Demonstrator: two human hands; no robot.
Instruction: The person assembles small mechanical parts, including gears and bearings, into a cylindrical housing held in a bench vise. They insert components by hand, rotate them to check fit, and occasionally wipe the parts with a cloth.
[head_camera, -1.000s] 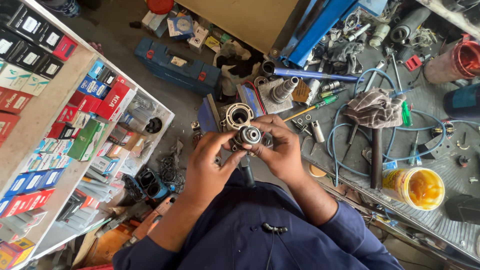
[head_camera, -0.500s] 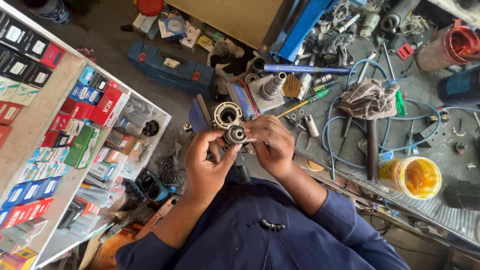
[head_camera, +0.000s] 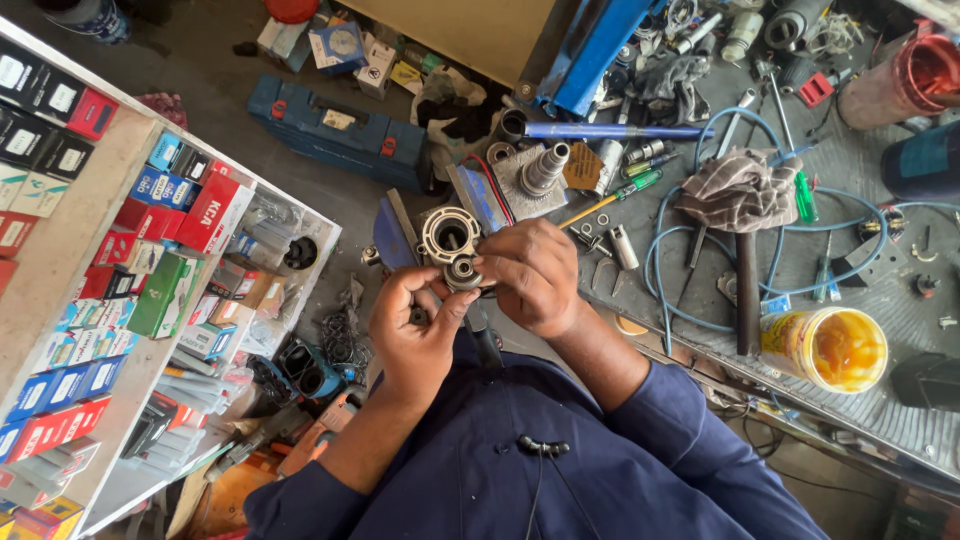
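Both hands raised together, left (head_camera: 415, 325) cupped; right (head_camera: 535, 275) curled over.

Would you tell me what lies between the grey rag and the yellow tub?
In the head view, a dark hammer handle and blue hose lie between grey rag and yellow tub.

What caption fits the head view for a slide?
Both hands, left and right, grip a small round metal part above a cluttered workbench.

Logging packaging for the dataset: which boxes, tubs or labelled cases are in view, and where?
Small boxes: rows on the shelf at left; red, blue, green, black.
Blue case: on the floor, top centre; long, red clasps, pale label.
Yellow tub: bench at right; round, open.
Loose boxes: floor, top; small, blue and white.
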